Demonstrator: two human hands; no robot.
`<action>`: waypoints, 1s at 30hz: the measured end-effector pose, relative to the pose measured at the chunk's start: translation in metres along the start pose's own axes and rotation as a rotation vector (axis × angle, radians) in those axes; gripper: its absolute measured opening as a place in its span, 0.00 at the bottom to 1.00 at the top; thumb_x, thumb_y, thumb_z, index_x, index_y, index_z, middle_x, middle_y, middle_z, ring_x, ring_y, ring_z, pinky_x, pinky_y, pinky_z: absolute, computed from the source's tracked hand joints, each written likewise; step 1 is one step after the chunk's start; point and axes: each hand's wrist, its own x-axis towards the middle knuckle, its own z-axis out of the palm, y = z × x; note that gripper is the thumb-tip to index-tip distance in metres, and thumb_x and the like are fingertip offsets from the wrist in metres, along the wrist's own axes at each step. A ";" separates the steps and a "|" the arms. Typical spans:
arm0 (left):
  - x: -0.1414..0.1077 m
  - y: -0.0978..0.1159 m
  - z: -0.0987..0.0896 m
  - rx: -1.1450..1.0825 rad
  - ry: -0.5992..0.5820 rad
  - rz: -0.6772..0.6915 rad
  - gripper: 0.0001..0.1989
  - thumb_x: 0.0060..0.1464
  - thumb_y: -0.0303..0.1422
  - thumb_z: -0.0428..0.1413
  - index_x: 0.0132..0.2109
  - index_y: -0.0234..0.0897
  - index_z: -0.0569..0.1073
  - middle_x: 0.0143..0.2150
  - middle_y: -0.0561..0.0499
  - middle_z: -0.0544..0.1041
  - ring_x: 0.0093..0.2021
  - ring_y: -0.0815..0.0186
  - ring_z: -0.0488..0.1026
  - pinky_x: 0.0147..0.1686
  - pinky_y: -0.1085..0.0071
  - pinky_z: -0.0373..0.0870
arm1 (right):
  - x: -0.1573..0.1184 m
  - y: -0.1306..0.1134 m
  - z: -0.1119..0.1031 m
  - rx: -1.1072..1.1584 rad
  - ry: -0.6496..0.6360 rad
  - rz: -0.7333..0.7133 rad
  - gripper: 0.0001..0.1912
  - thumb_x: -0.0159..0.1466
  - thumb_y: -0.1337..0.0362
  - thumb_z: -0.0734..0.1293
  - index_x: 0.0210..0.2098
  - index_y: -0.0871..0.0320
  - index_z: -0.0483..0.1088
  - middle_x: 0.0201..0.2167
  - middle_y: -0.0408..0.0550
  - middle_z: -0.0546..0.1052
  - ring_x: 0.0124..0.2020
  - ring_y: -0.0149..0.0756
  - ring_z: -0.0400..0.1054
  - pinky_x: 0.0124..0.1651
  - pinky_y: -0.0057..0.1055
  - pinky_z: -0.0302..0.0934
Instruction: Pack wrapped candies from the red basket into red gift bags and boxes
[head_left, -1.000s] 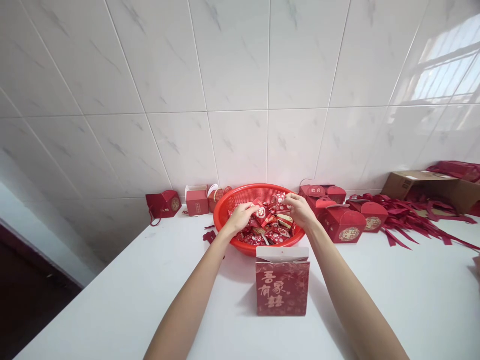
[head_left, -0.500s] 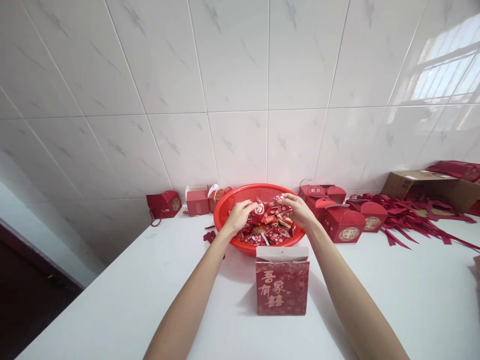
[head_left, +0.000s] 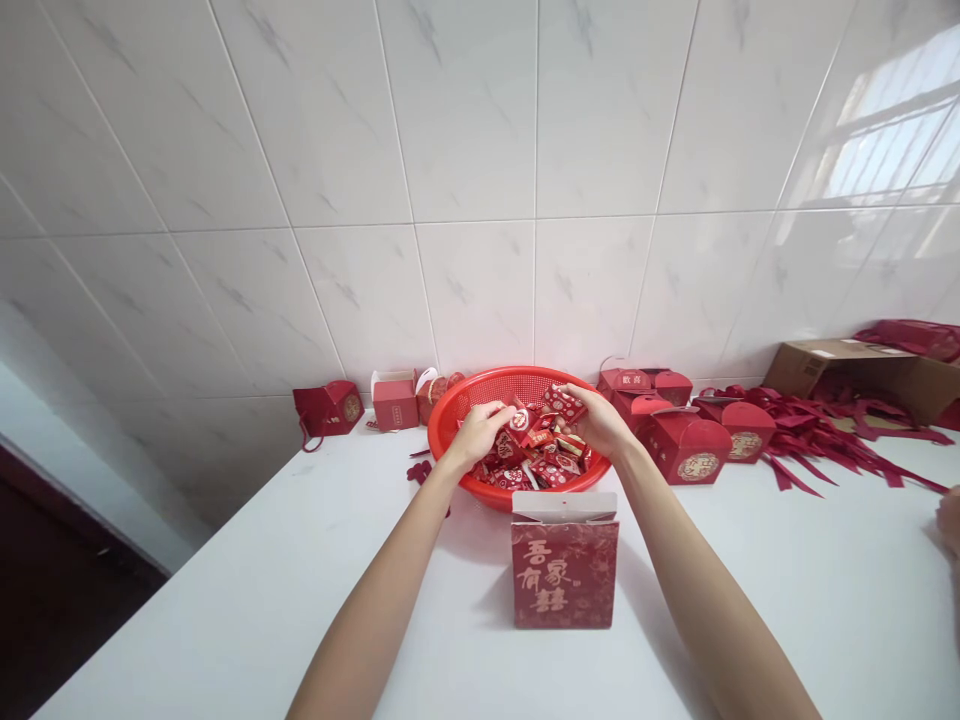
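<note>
A red plastic basket [head_left: 444, 425] holds many red wrapped candies [head_left: 540, 462]. Over its left side, my left hand [head_left: 480, 437] is closed on a red candy packet [head_left: 520, 420] with a white round print. My right hand [head_left: 596, 420], at the basket's right side, grips a red dotted packet [head_left: 564, 402] between thumb and fingers. In front of the basket, between my forearms, a dark red gift box [head_left: 564, 578] with pale characters stands upright, its top flaps raised.
Small red boxes stand along the wall at left [head_left: 395, 402] and right [head_left: 686, 445]. Dark red ribbons [head_left: 817, 440] lie beside an open cardboard box [head_left: 802, 368]. Another person's hand [head_left: 949, 517] shows at the right edge.
The dotted packet in my right hand now shows more of its face, with the fingers turned around it. Another person's hand has come into view at the right edge. My left hand has barely moved.
</note>
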 end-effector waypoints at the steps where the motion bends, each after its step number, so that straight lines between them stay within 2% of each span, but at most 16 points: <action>1: 0.000 0.000 0.000 0.008 -0.004 0.001 0.21 0.51 0.48 0.54 0.23 0.39 0.55 0.21 0.57 0.58 0.25 0.69 0.56 0.26 0.71 0.54 | 0.000 0.000 -0.001 0.000 0.001 -0.002 0.19 0.51 0.50 0.74 0.34 0.57 0.74 0.29 0.47 0.80 0.21 0.30 0.66 0.23 0.26 0.58; 8: 0.000 -0.002 -0.001 0.048 -0.057 0.075 0.19 0.53 0.49 0.55 0.27 0.37 0.66 0.26 0.54 0.68 0.31 0.64 0.66 0.32 0.70 0.63 | -0.007 -0.002 0.002 -0.043 -0.037 -0.052 0.22 0.42 0.63 0.80 0.37 0.55 0.76 0.30 0.42 0.79 0.31 0.33 0.73 0.35 0.28 0.66; 13: 0.001 -0.004 0.000 0.008 -0.066 0.123 0.19 0.55 0.49 0.54 0.28 0.37 0.65 0.26 0.54 0.66 0.30 0.66 0.64 0.32 0.71 0.62 | -0.007 -0.002 0.004 -0.112 -0.065 -0.087 0.23 0.39 0.66 0.80 0.36 0.56 0.78 0.32 0.41 0.80 0.31 0.31 0.73 0.38 0.28 0.67; 21: -0.004 -0.001 -0.001 -0.004 -0.143 0.085 0.19 0.53 0.47 0.60 0.29 0.37 0.65 0.26 0.57 0.66 0.29 0.68 0.64 0.30 0.73 0.61 | -0.011 -0.003 0.011 -0.277 -0.109 -0.066 0.19 0.41 0.62 0.81 0.32 0.59 0.78 0.25 0.42 0.79 0.28 0.34 0.74 0.34 0.30 0.68; 24: -0.003 -0.001 -0.001 0.036 -0.142 0.117 0.19 0.53 0.47 0.59 0.28 0.37 0.63 0.25 0.57 0.65 0.28 0.68 0.63 0.29 0.73 0.60 | -0.012 -0.003 0.012 -0.310 -0.106 -0.075 0.19 0.41 0.60 0.81 0.31 0.60 0.77 0.23 0.41 0.78 0.25 0.33 0.73 0.31 0.28 0.67; 30: 0.000 -0.007 -0.001 0.054 -0.109 0.189 0.15 0.55 0.43 0.57 0.31 0.35 0.69 0.27 0.55 0.69 0.29 0.67 0.66 0.30 0.72 0.63 | -0.013 -0.001 0.013 -0.367 -0.114 -0.094 0.20 0.41 0.57 0.81 0.28 0.60 0.76 0.22 0.42 0.77 0.24 0.33 0.71 0.29 0.28 0.64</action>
